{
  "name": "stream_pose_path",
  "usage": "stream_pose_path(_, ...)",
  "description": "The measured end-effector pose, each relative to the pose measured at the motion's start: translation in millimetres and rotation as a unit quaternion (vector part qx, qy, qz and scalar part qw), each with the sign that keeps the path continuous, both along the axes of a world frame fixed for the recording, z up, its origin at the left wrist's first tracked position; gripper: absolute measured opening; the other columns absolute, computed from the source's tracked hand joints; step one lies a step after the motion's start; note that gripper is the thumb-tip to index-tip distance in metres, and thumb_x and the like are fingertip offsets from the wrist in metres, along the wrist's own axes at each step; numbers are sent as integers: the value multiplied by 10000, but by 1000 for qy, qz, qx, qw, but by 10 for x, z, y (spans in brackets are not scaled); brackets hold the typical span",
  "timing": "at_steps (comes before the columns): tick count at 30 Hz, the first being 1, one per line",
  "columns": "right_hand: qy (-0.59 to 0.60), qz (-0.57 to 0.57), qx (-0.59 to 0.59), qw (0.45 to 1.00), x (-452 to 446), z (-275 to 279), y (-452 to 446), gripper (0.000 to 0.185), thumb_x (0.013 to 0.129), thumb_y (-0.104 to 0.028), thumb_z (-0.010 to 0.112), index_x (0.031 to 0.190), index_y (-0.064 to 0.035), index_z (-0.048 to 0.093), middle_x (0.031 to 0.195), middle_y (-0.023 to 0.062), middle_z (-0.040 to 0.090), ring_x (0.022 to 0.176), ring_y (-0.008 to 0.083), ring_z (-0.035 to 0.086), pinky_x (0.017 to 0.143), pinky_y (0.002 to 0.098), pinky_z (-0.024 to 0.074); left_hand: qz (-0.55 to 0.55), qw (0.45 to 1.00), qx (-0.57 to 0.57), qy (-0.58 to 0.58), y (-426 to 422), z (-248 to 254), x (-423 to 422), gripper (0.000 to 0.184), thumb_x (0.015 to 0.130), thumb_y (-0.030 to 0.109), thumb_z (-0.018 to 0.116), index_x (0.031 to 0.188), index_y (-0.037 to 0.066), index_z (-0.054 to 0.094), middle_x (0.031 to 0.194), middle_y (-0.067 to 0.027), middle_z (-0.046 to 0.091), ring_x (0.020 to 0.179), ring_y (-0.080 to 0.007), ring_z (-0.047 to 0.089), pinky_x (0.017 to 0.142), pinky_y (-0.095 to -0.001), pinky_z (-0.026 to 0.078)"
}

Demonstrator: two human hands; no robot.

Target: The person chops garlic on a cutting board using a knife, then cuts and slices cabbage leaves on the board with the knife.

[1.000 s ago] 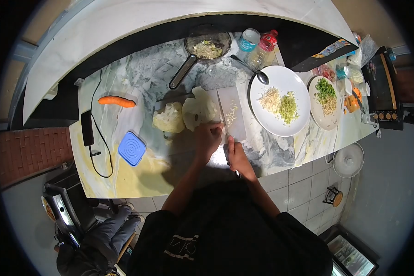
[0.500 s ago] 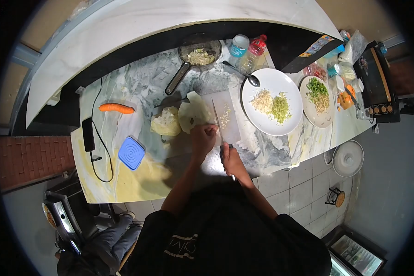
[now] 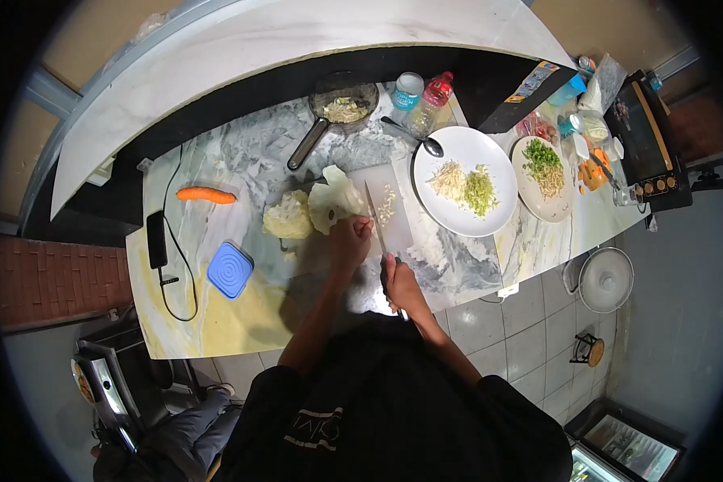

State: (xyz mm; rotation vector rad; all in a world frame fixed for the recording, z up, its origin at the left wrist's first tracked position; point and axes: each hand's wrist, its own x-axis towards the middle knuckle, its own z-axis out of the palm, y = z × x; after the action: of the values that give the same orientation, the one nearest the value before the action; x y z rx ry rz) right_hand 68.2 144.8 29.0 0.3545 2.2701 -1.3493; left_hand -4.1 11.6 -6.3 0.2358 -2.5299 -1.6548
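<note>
Both forearms reach forward from the body. The right hand (image 3: 404, 287) is curled firmly around the handle of the kitchen knife (image 3: 377, 213), whose blade points away from it over the white cutting board (image 3: 402, 229). The left hand (image 3: 349, 241), ahead and to the left of the right, is bunched, fingertips close beside the blade; whether they pinch anything cannot be told. Just beyond the left hand lies a pale cabbage leaf (image 3: 328, 199); chopped white bits (image 3: 386, 206) lie ahead of the right, across the blade.
</note>
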Motion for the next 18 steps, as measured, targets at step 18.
stream_pose_path(18, 96, 8, 140, 985, -19, -194, -71, 616, 1006, -409, 347, 799, 106, 615, 786, 377, 594, 834, 540, 589, 751, 581, 474, -38, 999, -25, 22, -38, -89, -17, 92, 814, 94, 654, 862, 16, 651, 693, -124, 674, 676, -275, 674, 657, -376, 514)
